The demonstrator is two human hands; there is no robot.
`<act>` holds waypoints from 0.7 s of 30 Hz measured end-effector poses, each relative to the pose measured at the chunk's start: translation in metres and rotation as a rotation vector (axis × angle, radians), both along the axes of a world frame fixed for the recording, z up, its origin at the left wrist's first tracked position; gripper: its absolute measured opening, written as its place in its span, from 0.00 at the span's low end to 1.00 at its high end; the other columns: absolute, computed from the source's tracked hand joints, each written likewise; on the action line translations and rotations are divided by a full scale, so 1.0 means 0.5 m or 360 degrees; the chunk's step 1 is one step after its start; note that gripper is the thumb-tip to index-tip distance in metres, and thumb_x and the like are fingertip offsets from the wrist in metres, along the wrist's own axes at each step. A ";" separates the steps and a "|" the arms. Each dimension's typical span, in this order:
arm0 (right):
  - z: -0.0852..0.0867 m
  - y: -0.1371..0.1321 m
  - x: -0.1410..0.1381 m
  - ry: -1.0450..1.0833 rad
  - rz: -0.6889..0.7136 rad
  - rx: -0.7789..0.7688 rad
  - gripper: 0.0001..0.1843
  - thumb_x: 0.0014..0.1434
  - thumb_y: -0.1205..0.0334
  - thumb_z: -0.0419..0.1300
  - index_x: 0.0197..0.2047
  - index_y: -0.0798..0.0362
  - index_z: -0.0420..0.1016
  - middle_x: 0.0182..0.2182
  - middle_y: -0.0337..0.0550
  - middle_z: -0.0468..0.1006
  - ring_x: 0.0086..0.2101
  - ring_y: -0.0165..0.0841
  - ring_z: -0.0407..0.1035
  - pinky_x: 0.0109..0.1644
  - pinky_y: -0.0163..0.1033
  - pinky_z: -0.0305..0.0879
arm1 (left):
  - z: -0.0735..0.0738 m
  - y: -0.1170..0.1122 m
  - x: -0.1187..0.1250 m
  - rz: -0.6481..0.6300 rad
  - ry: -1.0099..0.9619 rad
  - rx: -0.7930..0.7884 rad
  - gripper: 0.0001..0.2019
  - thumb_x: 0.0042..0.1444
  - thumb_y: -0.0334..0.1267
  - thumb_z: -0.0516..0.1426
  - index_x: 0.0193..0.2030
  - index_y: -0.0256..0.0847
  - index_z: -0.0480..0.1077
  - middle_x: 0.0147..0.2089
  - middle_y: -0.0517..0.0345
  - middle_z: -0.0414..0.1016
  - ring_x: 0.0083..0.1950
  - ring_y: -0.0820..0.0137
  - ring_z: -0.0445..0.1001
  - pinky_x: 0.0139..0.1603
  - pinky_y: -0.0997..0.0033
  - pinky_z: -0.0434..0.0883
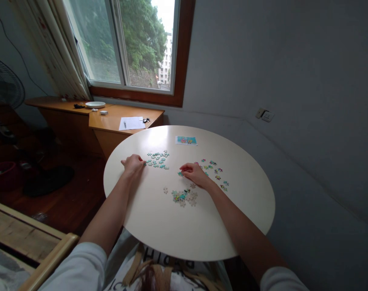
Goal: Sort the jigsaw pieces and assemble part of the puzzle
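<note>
My left hand [133,165] is at the left side of the round table, fingers pinched together with a bit of teal puzzle piece [144,163] showing at the tips. Just right of it lies a loose group of teal puzzle pieces [156,158]. My right hand [196,174] is over the middle of the table, its thumb and fingers closed on a teal puzzle piece [180,173]. Multicoloured pieces [218,177] are scattered beyond and to the right of this hand. Nearer to me sits a mixed heap of puzzle pieces [184,197], some face down.
A small colourful picture card [186,140] lies at the far side of the white round table [172,238]. A wooden desk [111,121] by the window bears a paper sheet [131,123], keys [146,120] and a white plate [95,104]. A fan [3,87] stands left.
</note>
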State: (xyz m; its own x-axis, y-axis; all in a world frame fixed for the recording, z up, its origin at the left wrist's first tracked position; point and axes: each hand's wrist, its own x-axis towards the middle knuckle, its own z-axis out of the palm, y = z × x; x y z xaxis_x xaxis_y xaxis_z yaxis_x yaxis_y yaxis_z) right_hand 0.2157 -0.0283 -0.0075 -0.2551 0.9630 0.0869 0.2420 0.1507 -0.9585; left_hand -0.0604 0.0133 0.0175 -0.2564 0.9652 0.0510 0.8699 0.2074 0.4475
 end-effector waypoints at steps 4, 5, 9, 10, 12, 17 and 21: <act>-0.002 0.001 0.000 0.0011 0.0002 0.0020 0.12 0.44 0.62 0.63 0.34 0.55 0.75 0.31 0.42 0.76 0.32 0.30 0.69 0.33 0.33 0.64 | -0.002 0.002 0.000 0.0005 0.0079 0.0024 0.07 0.48 0.41 0.58 0.27 0.40 0.72 0.33 0.50 0.78 0.44 0.53 0.73 0.51 0.52 0.57; -0.003 0.001 0.000 0.0013 0.0002 0.0026 0.12 0.44 0.62 0.63 0.34 0.55 0.75 0.30 0.42 0.76 0.32 0.30 0.69 0.33 0.33 0.64 | -0.004 0.002 0.000 0.0009 0.0093 0.0039 0.07 0.48 0.40 0.58 0.27 0.40 0.72 0.33 0.50 0.78 0.44 0.53 0.73 0.50 0.52 0.57; -0.003 0.001 0.000 0.0011 -0.0001 0.0044 0.12 0.44 0.62 0.63 0.35 0.55 0.75 0.30 0.42 0.76 0.32 0.31 0.70 0.34 0.34 0.65 | -0.005 0.002 0.002 0.0009 0.0082 0.0128 0.06 0.48 0.39 0.58 0.26 0.40 0.72 0.33 0.51 0.78 0.44 0.53 0.73 0.49 0.53 0.58; -0.003 0.001 0.001 0.0007 -0.0001 0.0043 0.12 0.44 0.62 0.63 0.34 0.55 0.75 0.30 0.42 0.76 0.32 0.31 0.70 0.35 0.35 0.65 | -0.004 0.001 0.005 0.0004 0.0055 0.0163 0.06 0.48 0.39 0.58 0.26 0.40 0.71 0.34 0.52 0.78 0.43 0.55 0.73 0.49 0.54 0.58; -0.002 0.000 0.001 0.0008 -0.0002 0.0039 0.12 0.44 0.61 0.63 0.34 0.55 0.75 0.30 0.42 0.76 0.33 0.31 0.70 0.36 0.35 0.66 | -0.002 -0.003 0.016 -0.0026 -0.0028 0.0241 0.07 0.50 0.40 0.57 0.26 0.40 0.71 0.34 0.54 0.78 0.42 0.58 0.73 0.49 0.55 0.58; -0.002 -0.001 0.002 0.0033 -0.0016 0.0037 0.13 0.43 0.61 0.64 0.34 0.55 0.75 0.31 0.42 0.76 0.33 0.31 0.71 0.35 0.35 0.66 | -0.009 -0.019 0.068 -0.0313 -0.0235 0.0417 0.10 0.51 0.42 0.57 0.24 0.40 0.69 0.29 0.58 0.75 0.36 0.64 0.72 0.42 0.63 0.62; 0.003 -0.003 0.001 0.0054 -0.0033 0.0026 0.13 0.42 0.63 0.64 0.35 0.55 0.75 0.29 0.42 0.76 0.32 0.31 0.70 0.33 0.34 0.65 | -0.025 -0.031 0.107 -0.0691 -0.0394 0.0603 0.09 0.51 0.40 0.57 0.23 0.40 0.69 0.28 0.58 0.72 0.32 0.68 0.70 0.37 0.68 0.64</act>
State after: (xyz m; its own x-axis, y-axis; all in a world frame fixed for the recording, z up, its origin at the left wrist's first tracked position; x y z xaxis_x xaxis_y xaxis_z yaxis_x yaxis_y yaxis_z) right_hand 0.2162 -0.0298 -0.0060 -0.2315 0.9665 0.1110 0.2124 0.1615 -0.9637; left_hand -0.0068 -0.0023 0.0051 0.1070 0.9106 0.3993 0.7005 -0.3540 0.6197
